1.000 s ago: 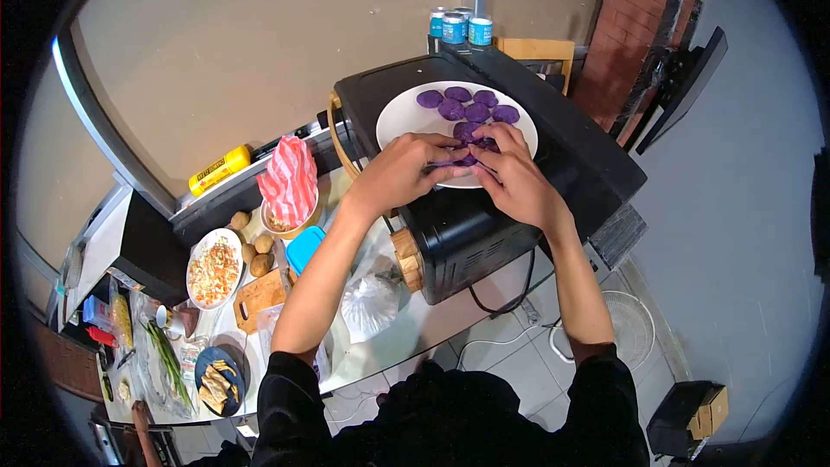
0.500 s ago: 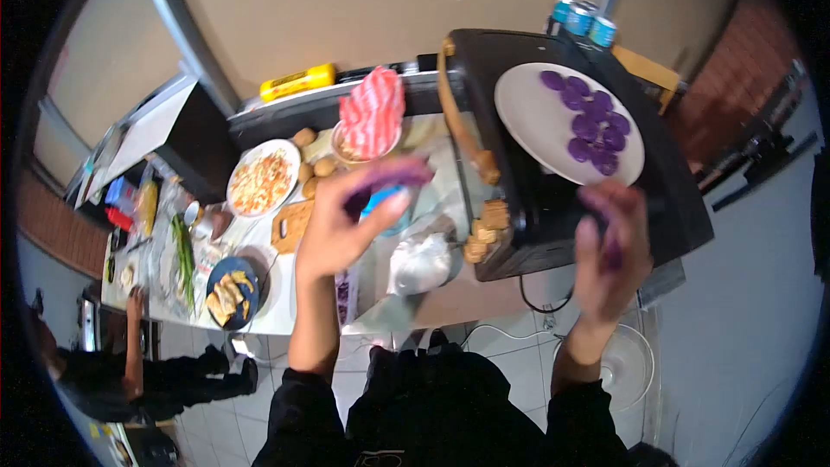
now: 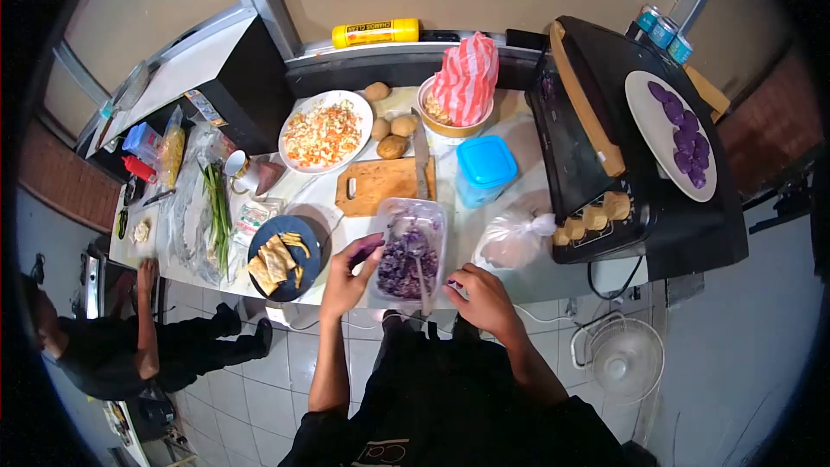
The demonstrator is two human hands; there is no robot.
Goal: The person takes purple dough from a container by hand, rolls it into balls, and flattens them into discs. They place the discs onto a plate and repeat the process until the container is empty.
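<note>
Over the left edge of a clear plastic tub (image 3: 444, 246) hovers my left hand (image 3: 344, 284), thumb and fingers apart, with purple smears on the fingertips. The tub holds crumbly purple mash (image 3: 403, 264), and a metal spoon (image 3: 422, 272) rests in it, handle toward me. My right hand (image 3: 484, 298) is at the tub's lower right, near the spoon handle. Its fingers are loosely curled with a small gap, and purple residue marks them. On top of the black oven, a white plate (image 3: 644, 134) carries several flattened purple rounds (image 3: 683, 140).
Behind the tub lies a cutting board (image 3: 367, 183) with a knife (image 3: 421, 156). A blue-lidded container (image 3: 487, 162) and a tied plastic bag (image 3: 510, 242) stand to its right. The black oven (image 3: 588, 60) has its door down, with pale pieces (image 3: 595, 217) inside. Another person (image 3: 112, 342) stands at left.
My view has swung left. Both hands have moved from near the oven and plate down to either side of the purple mash tub. The right hand's fingers have curled more.
</note>
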